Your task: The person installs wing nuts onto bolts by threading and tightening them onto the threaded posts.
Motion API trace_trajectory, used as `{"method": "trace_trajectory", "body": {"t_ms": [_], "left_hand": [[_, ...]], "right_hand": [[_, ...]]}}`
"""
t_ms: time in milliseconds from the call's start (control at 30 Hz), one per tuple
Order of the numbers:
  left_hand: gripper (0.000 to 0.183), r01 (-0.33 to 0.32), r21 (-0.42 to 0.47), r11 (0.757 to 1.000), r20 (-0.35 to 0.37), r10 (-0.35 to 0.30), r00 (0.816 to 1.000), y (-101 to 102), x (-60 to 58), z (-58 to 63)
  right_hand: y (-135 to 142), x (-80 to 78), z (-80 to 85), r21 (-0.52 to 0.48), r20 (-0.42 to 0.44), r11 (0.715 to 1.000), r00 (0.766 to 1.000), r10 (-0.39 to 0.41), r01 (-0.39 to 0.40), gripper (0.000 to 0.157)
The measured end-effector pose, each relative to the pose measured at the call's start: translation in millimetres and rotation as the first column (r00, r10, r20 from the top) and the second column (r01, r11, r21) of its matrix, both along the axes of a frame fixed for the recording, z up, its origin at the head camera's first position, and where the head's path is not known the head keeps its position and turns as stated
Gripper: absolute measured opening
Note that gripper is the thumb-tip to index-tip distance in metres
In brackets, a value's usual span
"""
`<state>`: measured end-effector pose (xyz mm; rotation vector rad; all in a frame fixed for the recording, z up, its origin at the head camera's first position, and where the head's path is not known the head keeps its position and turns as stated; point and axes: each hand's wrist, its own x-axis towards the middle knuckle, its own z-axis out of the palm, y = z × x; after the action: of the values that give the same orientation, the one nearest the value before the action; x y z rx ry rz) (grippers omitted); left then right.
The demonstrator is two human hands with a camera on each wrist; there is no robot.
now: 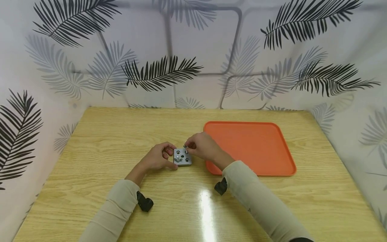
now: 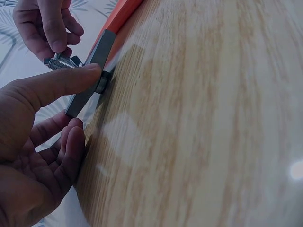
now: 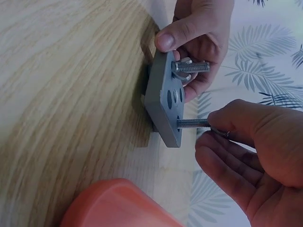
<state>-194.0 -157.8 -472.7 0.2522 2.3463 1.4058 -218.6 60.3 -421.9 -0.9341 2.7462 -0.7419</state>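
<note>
A square grey metal plate [image 1: 183, 163] with several holes lies at the middle of the table. My left hand [image 1: 156, 157] holds it from the left, thumb at the near corner and fingers at the far side. One threaded bolt [image 3: 199, 67] stands up from the plate with a wing nut [image 3: 183, 74] low on it. A second bolt [image 3: 191, 123] rises from the far right corner. At that bolt's top my right hand [image 1: 203, 146] pinches a small wing nut [image 3: 220, 133] between thumb and index finger. Those fingertips partly hide the nut.
An orange tray [image 1: 251, 148] lies on the wooden table [image 1: 121, 134] to the right, partly beneath my right forearm. A leaf-patterned cloth [image 1: 205, 43] hangs behind the table. Each wrist carries a black camera mount.
</note>
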Motion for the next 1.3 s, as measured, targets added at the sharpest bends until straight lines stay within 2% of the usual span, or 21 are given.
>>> {"method": "trace_trajectory", "body": {"t_ms": [200,500,833,1100,1300], "left_hand": [[0.06,-0.005,-0.021,1.0,-0.015,0.005,1.0,0.2,-0.3,-0.1],[0.059,-0.001,-0.034,0.999,-0.015,0.0,1.0,-0.7,0.4,-1.3],[0.059,0.005,-0.037,0.999,-0.019,-0.006,1.0,-0.8,-0.5,-1.9],[0.06,0.001,-0.059,0.998,-0.029,-0.002,1.0,0.3,-1.5,-2.4],[0.06,-0.002,-0.064,0.998,-0.027,0.0,1.0,0.8,-0.9,-1.5]], "right_hand": [[-7.3,5.6,-1.2,0.048,-0.099,0.996,0.992,-0.073,0.078,0.013],[-18.5,13.3,-9.1,0.062,-0.118,0.973,0.969,-0.216,0.224,0.014],[-22.7,14.4,-15.1,0.047,-0.159,0.962,0.952,-0.26,0.27,0.013],[-16.5,17.2,-8.6,0.037,-0.097,0.962,0.959,-0.265,0.27,0.02],[-13.7,17.5,-6.8,0.055,-0.113,0.966,0.963,-0.244,0.251,0.016]]}}
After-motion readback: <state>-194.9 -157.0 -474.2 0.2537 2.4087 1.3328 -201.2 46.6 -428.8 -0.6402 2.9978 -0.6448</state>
